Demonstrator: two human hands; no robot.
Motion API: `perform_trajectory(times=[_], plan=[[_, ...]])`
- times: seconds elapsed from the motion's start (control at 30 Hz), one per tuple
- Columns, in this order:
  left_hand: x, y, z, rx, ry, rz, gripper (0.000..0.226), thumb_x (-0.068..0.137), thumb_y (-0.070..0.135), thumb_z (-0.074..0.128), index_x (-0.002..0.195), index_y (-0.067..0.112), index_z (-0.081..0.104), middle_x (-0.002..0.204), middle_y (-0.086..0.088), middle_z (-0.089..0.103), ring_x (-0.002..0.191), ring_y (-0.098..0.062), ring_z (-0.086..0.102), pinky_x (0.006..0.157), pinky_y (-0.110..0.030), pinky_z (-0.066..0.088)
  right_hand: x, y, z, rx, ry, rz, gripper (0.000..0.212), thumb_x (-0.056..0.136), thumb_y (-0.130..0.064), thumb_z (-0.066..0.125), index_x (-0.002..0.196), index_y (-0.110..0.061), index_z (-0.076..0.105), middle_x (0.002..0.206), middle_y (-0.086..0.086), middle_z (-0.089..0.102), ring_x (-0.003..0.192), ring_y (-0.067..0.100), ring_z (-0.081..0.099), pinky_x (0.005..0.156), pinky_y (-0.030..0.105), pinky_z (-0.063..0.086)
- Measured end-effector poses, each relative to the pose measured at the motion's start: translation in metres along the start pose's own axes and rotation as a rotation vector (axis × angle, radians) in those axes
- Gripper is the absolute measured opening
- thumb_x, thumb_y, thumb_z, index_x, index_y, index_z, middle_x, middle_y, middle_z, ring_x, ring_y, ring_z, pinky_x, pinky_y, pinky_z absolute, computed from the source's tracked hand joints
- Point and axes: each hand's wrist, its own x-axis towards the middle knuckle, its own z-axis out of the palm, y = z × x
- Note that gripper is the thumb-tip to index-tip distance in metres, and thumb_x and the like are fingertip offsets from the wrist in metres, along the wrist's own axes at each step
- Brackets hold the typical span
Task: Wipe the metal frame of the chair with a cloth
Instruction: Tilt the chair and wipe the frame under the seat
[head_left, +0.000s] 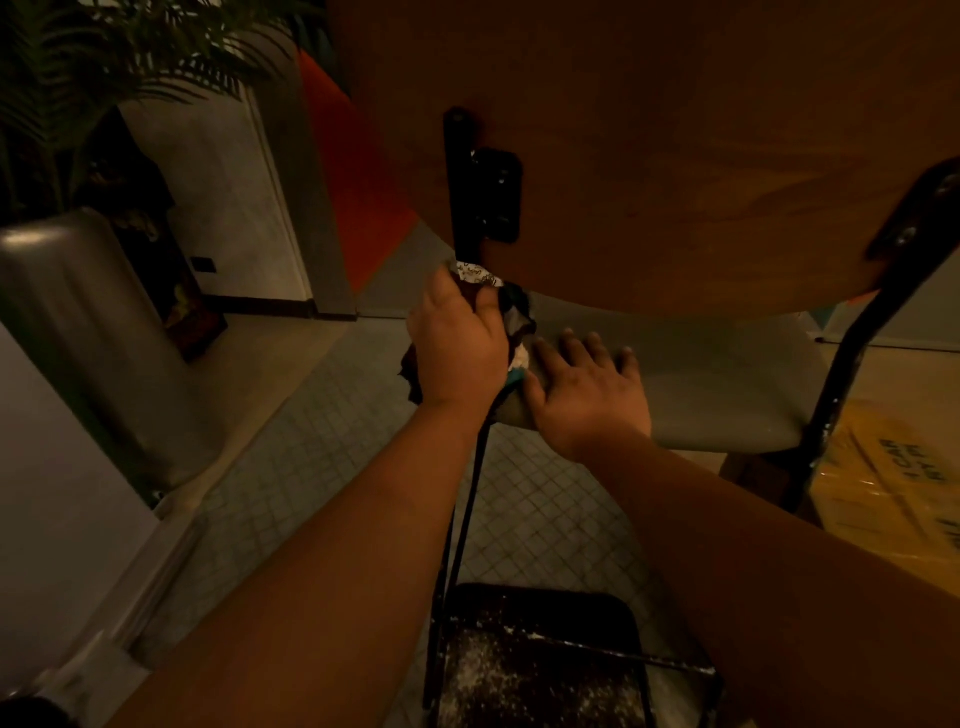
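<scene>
Mid-wipe: left hand (457, 343) grips the cloth (480, 278) around the centre-frame upright (460, 197), right hand (587, 389) rests flat on the seat (727, 374); the right-side upright (841, 374) probably remains.

Dim light — tiled floor (291, 467), grey wall (223, 171), potted fern (78, 57)

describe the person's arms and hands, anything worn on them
Both forearms are bare as far as the frame shows: no sleeves, gloves, watch or bracelets in view. No rings are visible on the left hand or the right hand, though the light is dim. Fingernails look short and unpainted.
</scene>
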Motion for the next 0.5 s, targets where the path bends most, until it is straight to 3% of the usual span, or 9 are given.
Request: perform_trajectory(times=[0.27,0.5], plan=[[-0.023,-0.021,-0.003,0.211,-0.106,-0.018,0.030,0.089,0.028,0.045,0.105,0.003,0.053,0.095,-0.013,0.061,0.088,-0.031,0.059,0.079,-0.053,0.049,0.001,-0.001,0.000,0.005,-0.004,0.011,0.065,0.093,-0.063,0.007,0.151,-0.035,0.017,0.161,0.002,0.018,0.149,0.026,0.009,0.116,0.056,0.007],[-0.012,-0.011,-0.008,0.421,-0.163,-0.015,0.033,0.096,0.029,0.047,0.115,0.002,0.051,0.110,-0.015,0.060,0.103,-0.030,0.055,0.093,-0.043,0.039,0.000,-0.002,-0.001,0.008,-0.004,0.016,0.065,0.093,-0.065,0.005,0.151,-0.036,0.017,0.161,0.002,0.017,0.149,0.026,0.009,0.116,0.056,0.007]])
